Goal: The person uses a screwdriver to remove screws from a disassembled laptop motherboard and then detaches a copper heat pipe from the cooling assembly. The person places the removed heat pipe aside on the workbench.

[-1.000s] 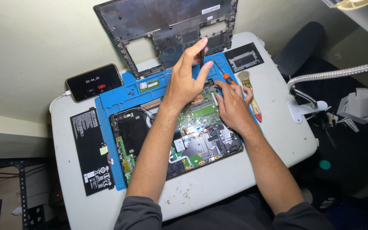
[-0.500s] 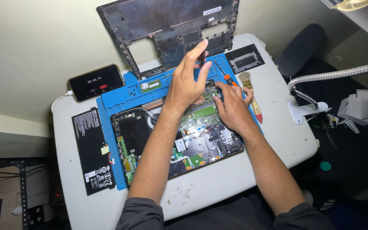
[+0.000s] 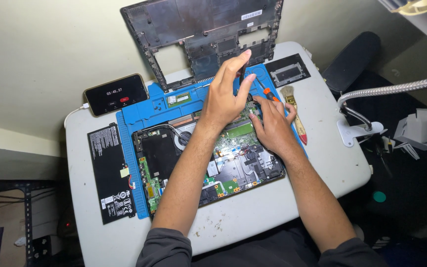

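1. In the head view, an opened laptop [image 3: 208,158] lies on a blue work mat [image 3: 139,111] on the white counter [image 3: 322,163]; its green boards and black parts are bare.
2. The left hand [image 3: 226,96] is above the far part of the laptop. Its grip is grasping a thin dark tool [image 3: 241,74] between thumb and fingers, and the tool stands nearly upright.
3. The right hand [image 3: 273,126] rests on the laptop just beside the left one. Its fingers are curled, and an orange-handled screwdriver [image 3: 268,92] shows at the fingertips; I cannot tell if this grip is clenched on it.
4. The removed bottom cover [image 3: 198,29] leans against the wall behind the mat.
5. A black battery [image 3: 107,173] lies left of the mat, and a phone [image 3: 117,94] lies beyond it.
6. A brush [image 3: 295,116] lies right of the hands, near a black flat panel [image 3: 287,71].
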